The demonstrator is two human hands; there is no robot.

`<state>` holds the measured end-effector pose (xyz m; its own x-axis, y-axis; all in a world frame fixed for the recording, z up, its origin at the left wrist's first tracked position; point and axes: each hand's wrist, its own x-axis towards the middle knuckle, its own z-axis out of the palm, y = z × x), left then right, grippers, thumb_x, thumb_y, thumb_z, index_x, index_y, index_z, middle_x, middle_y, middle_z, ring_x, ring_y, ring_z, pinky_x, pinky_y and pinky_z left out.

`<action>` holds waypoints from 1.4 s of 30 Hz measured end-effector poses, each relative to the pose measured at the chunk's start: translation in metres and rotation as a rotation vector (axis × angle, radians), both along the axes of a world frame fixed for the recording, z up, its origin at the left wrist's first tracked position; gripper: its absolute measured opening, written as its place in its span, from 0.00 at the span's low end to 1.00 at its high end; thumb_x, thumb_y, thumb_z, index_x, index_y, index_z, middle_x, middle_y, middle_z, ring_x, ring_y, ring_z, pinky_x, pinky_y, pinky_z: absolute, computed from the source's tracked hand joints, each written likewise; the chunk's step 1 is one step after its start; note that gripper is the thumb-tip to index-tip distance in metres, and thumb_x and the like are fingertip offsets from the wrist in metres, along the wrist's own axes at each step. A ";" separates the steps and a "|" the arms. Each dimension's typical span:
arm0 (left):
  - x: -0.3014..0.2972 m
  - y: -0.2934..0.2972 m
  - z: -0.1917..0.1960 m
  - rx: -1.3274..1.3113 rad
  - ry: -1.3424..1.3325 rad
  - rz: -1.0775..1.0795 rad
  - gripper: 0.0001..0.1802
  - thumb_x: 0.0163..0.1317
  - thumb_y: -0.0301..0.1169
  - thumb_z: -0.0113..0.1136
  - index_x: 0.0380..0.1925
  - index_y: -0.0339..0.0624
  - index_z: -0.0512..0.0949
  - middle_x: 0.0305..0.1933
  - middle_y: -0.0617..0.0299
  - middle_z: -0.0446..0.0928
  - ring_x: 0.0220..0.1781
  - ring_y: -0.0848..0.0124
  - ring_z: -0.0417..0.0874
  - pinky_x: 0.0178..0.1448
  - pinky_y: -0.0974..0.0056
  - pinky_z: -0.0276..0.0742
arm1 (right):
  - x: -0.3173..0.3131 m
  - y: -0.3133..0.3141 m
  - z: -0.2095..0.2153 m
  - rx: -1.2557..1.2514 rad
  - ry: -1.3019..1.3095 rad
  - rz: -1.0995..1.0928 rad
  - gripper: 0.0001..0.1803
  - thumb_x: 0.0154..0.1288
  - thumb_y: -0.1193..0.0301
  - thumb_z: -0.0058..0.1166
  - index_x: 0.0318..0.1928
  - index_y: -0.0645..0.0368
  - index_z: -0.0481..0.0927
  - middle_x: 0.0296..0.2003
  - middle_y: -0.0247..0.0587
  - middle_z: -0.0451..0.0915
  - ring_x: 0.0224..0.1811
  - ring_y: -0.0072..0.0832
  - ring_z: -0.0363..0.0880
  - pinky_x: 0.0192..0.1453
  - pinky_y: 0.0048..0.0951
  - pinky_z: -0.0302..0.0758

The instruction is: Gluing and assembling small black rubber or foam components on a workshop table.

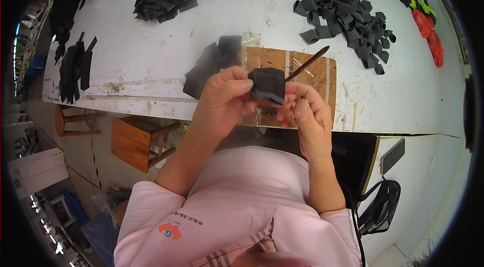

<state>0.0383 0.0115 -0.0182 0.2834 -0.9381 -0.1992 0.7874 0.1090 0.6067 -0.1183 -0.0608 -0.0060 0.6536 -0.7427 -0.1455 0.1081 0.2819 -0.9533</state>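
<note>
Carefully, in the head view, my left hand point(222, 93) pinches the black piece point(269, 85) narrowly, above the board point(272, 58); my right hand point(310, 115) bends by its right edge, its grip I cannot tell. Better to keep the edges even, without pulling. I count one held piece, one stick point(310, 62), one board, two stools point(131, 143).

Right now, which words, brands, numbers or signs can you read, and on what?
Pink top: small dark lettering beside a red emblem; I don't copy out printed words.
Black cloth piece: no print visible.
Elsewhere: nothing large or clear enough to read.
</note>
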 end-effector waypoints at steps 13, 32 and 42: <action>-0.017 0.009 0.006 0.113 0.343 -0.353 0.11 0.59 0.31 0.41 0.30 0.34 0.71 0.24 0.59 0.72 0.14 0.78 0.64 0.20 0.73 0.60 | -0.005 -0.007 0.001 -0.860 0.009 -0.094 0.07 0.51 0.81 0.49 0.32 0.63 0.76 0.34 0.41 0.73 0.30 0.27 0.71 0.34 0.24 0.69; -0.038 0.000 0.036 0.162 -1.159 0.054 0.02 0.49 0.18 0.56 0.26 0.33 0.74 0.20 0.63 0.74 0.21 0.83 0.72 0.25 0.78 0.68 | -0.017 -0.007 0.018 -0.873 0.323 -0.231 0.10 0.48 0.76 0.58 0.33 0.63 0.74 0.26 0.40 0.72 0.25 0.29 0.70 0.28 0.25 0.66; -0.064 -0.003 0.017 0.133 -1.266 0.551 0.02 0.51 0.19 0.56 0.26 0.36 0.75 0.19 0.63 0.75 0.18 0.83 0.72 0.21 0.75 0.68 | 0.009 0.008 -0.002 -1.212 0.324 -0.404 0.06 0.46 0.81 0.54 0.29 0.63 0.75 0.23 0.41 0.70 0.23 0.36 0.69 0.24 0.31 0.68</action>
